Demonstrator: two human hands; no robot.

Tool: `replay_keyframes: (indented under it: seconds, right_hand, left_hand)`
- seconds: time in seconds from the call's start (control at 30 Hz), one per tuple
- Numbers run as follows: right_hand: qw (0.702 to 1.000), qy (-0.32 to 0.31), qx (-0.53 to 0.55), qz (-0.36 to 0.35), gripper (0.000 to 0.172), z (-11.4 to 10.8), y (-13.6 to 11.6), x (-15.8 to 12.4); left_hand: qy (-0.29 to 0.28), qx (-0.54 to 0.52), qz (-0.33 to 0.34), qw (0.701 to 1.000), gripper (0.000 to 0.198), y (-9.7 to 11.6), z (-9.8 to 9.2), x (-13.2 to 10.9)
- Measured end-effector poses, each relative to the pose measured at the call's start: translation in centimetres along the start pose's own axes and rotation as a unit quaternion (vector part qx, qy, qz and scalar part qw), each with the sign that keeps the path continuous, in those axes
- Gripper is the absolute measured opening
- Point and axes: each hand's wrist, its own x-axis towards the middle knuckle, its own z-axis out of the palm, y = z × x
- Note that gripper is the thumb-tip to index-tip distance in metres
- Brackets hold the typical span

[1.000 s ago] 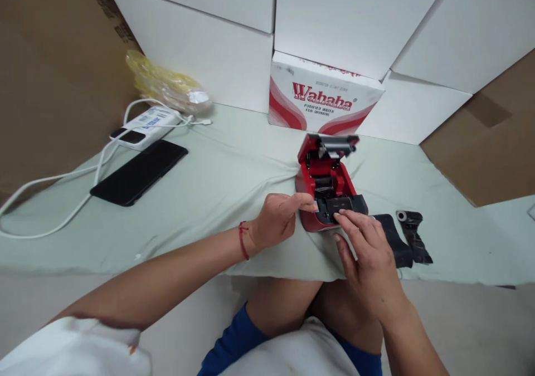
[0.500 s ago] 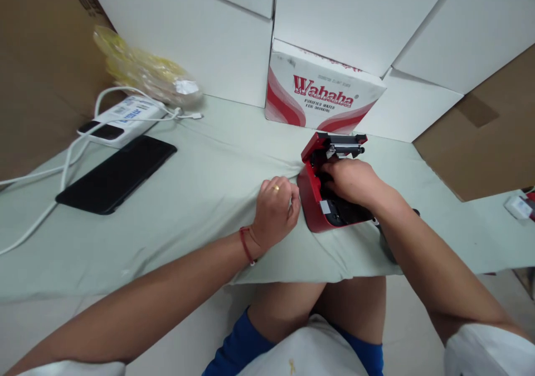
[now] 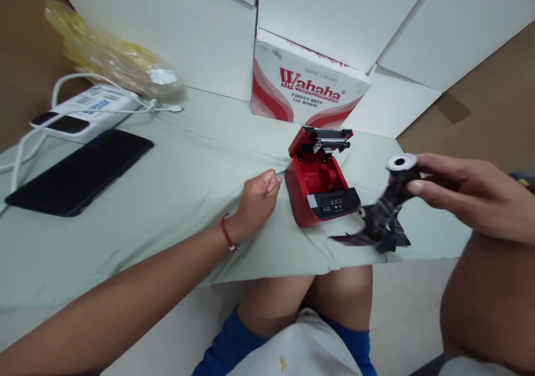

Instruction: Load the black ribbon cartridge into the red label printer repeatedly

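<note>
A small red printer (image 3: 295, 189) stands on the cloth with its lid raised and its red inner well visible. Just left of it, my left hand (image 3: 258, 200) rests as a closed fist, nothing visible in it. My right hand (image 3: 468, 192) is to the right of the printer, off the cloth, pinching a roll of black paper (image 3: 401, 182) with a white core facing up. From the roll a loose black strip hangs down, blurred by motion. Beneath it, other dark strips and a small roll (image 3: 387, 242) lie on the cloth by the printer.
A white and red Wahaba water carton (image 3: 307, 89) leans at the back wall. At left lie a black phone (image 3: 81, 172), a white power bank (image 3: 94, 111) with white cables, and a yellowish plastic bag (image 3: 112, 53). A cardboard panel (image 3: 468, 108) stands at right.
My right hand has come out of the printer and moved right with the roll of black paper, baring the red well. My left fist stays beside the printer. The view has shifted slightly.
</note>
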Motion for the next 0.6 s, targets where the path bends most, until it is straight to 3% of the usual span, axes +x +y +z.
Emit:
replay_keyframes:
  seconds: [0.1, 0.2, 0.27, 0.33, 0.4, 0.5, 0.6]
  right_hand:
    - [0.995, -0.084, 0.015, 0.046, 0.054, -0.5, 3.3, -1.3]
    - [0.98, -0.194, 0.004, 0.052, 0.05, 2.7, 5.8, -0.2]
    - [0.975, -0.219, 0.012, 0.034, 0.042, 5.7, 6.5, 1.1]
    - [0.981, -0.19, 0.013, 0.028, 0.038, 8.2, 6.9, 2.1]
    - [0.989, -0.139, 0.002, 0.042, 0.04, 9.3, 7.5, 2.4]
    - [0.994, -0.061, -0.027, 0.085, 0.04, 8.6, 9.1, 1.8]
    - [0.992, -0.043, -0.053, 0.106, 0.031, 7.5, 10.9, 0.4]
  left_hand:
    - [0.013, -0.001, -0.001, 1.0, 0.037, 0.2, -0.1, 0.0]
    - [0.033, -0.002, -0.02, 0.999, 0.024, 0.8, -0.3, -0.1]
    - [0.025, 0.0, -0.034, 0.999, 0.012, 1.2, -0.6, -0.2]
    - [0.002, 0.002, -0.041, 0.999, 0.013, 1.6, -0.8, -0.4]
    - [-0.019, -0.004, -0.036, 0.999, 0.024, 1.7, -0.8, -0.5]
    - [-0.03, -0.022, -0.024, 0.999, 0.031, 1.4, -0.7, -0.5]
    - [-0.024, -0.032, -0.002, 0.999, 0.025, 0.7, -0.4, -0.3]
